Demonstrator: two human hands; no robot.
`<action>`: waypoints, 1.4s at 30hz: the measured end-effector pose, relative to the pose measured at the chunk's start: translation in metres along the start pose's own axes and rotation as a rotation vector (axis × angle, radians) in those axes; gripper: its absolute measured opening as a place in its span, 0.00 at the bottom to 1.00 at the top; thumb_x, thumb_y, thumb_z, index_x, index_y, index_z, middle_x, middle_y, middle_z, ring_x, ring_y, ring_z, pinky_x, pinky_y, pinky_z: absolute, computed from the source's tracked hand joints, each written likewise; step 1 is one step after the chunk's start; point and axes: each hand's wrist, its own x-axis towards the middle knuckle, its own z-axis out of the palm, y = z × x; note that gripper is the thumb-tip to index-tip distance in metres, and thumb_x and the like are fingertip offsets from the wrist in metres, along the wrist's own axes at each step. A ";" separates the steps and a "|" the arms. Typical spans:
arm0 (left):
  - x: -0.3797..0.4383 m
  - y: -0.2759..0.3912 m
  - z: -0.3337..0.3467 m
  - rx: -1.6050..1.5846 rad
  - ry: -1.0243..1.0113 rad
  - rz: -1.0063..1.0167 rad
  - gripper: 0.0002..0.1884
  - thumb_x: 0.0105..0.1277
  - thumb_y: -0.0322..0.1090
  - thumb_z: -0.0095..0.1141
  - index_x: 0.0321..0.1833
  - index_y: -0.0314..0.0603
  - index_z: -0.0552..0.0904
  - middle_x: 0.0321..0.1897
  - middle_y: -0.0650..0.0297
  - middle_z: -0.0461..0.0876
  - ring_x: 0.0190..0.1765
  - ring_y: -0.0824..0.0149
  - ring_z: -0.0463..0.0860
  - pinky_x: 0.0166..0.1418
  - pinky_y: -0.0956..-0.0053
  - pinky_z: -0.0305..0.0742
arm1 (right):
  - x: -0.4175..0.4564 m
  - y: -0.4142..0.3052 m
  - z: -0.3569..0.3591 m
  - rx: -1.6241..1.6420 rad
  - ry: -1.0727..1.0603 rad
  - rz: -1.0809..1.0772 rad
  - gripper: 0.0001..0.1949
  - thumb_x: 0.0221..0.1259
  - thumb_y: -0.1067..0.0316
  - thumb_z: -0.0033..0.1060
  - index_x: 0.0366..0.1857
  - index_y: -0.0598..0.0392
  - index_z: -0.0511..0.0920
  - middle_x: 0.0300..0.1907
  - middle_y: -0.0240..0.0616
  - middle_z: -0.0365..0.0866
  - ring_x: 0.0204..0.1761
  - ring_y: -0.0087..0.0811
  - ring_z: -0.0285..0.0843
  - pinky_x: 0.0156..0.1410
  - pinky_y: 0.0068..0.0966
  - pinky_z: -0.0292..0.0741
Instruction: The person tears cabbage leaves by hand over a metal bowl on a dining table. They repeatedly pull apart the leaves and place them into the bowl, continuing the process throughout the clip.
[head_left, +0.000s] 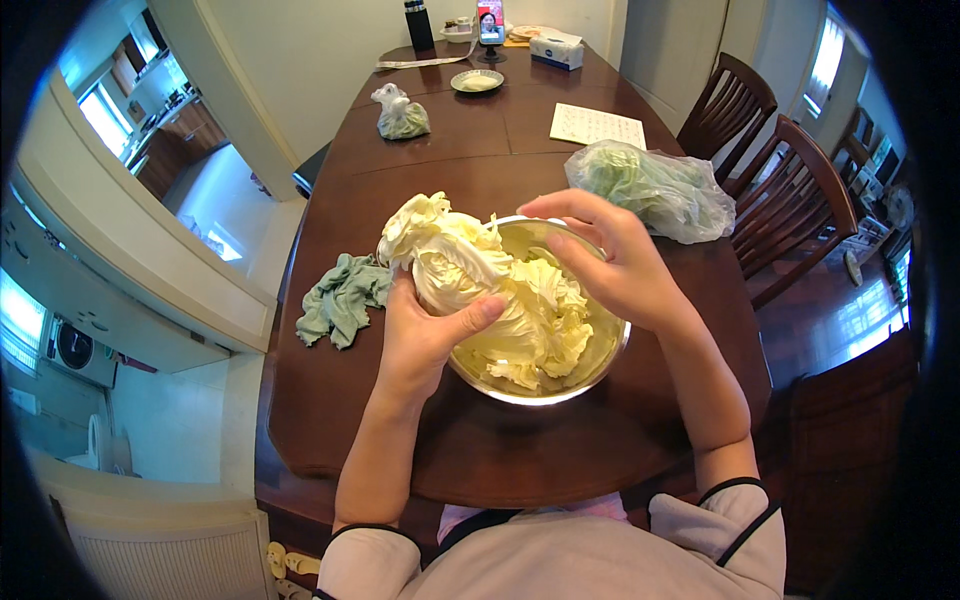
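My left hand grips a pale yellow head of leafy cabbage, tilted over the left side of a stainless steel bowl. Loose torn cabbage leaves lie in the bowl, which stands near the table's front edge. Over the bowl's right rim is my right hand, its thumb and fingers spread apart with nothing visible between them. The palm side of my left hand is hidden behind the cabbage.
On the dark wooden table lie a green cloth, a large plastic bag of greens, a small tied bag, a printed sheet, a plate, a tissue box and a phone on a stand. Wooden chairs stand right.
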 end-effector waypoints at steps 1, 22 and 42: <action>0.000 0.001 0.001 0.009 -0.006 -0.024 0.36 0.53 0.27 0.76 0.64 0.33 0.70 0.54 0.58 0.80 0.55 0.66 0.83 0.60 0.70 0.80 | 0.003 -0.014 0.003 0.175 0.064 0.070 0.21 0.60 0.73 0.66 0.58 0.57 0.75 0.58 0.41 0.76 0.60 0.32 0.75 0.68 0.30 0.73; -0.002 0.001 0.006 -0.009 -0.150 -0.231 0.30 0.57 0.28 0.71 0.62 0.34 0.73 0.52 0.61 0.82 0.53 0.69 0.83 0.58 0.71 0.79 | 0.004 -0.010 0.011 -0.720 0.133 -0.727 0.21 0.47 0.72 0.73 0.50 0.59 0.81 0.42 0.40 0.80 0.39 0.40 0.83 0.43 0.32 0.83; -0.005 -0.005 0.007 0.203 -0.193 -0.156 0.29 0.54 0.22 0.64 0.61 0.33 0.72 0.52 0.63 0.79 0.54 0.71 0.79 0.59 0.73 0.76 | 0.001 -0.007 0.028 -0.884 0.094 -0.415 0.13 0.57 0.61 0.65 0.35 0.57 0.73 0.31 0.38 0.74 0.35 0.37 0.81 0.37 0.31 0.78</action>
